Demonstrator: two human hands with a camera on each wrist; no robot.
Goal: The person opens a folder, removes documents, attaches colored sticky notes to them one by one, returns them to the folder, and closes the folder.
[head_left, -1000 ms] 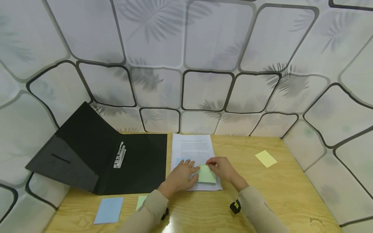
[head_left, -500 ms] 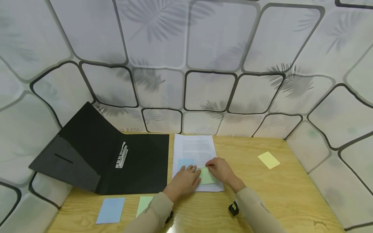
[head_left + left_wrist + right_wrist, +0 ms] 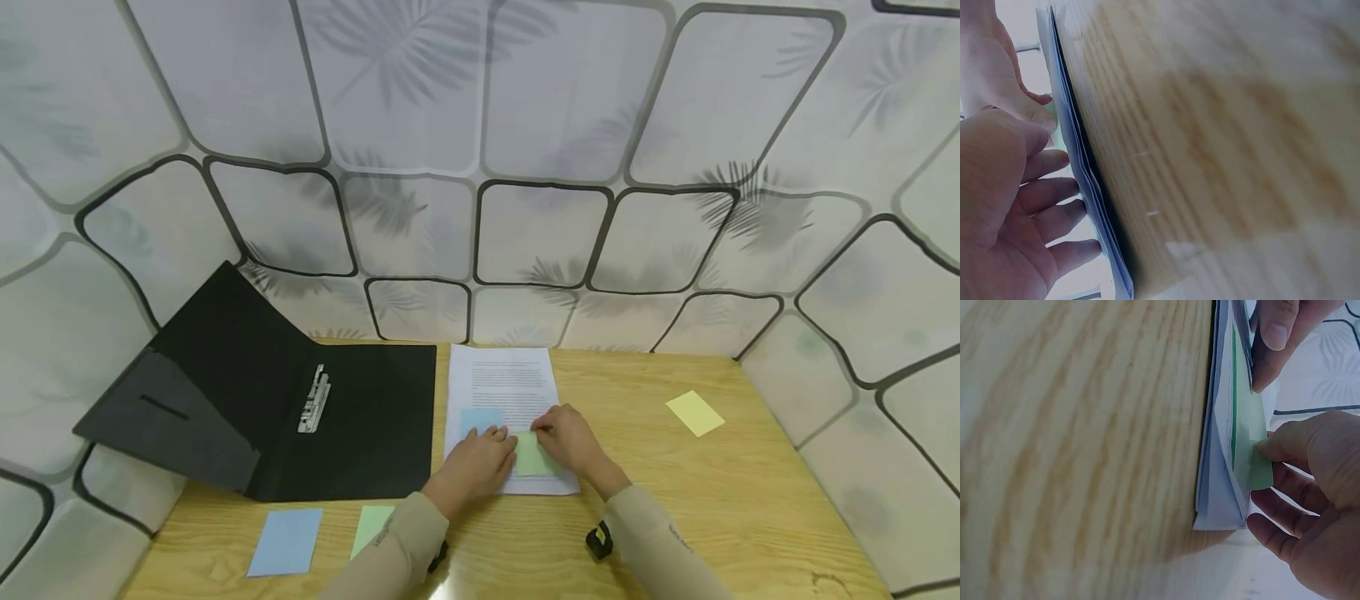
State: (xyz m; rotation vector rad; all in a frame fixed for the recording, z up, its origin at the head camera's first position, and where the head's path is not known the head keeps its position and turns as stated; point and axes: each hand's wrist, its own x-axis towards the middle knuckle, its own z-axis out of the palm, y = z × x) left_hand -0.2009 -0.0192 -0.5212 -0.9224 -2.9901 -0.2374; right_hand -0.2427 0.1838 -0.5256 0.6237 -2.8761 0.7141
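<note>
We observe the right hand (image 3: pixel 570 439) pinching the edge of a green sticky note (image 3: pixel 530 457) over the lower part of the printed sheets (image 3: pixel 510 375) on the table (image 3: pixel 637 400), while the left hand (image 3: pixel 478 462), its fingers loosely extended, presses the note's left side, near a blue sticky note (image 3: pixel 480 417).

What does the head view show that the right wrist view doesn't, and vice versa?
Only the head view shows the black folder, the yellow note and the blue note on the table. Only the right wrist view shows the paper stack side-on, its sheet edges layered. Both show the paper stack, the table, the left hand, and the right hand pinching the green note.
</note>
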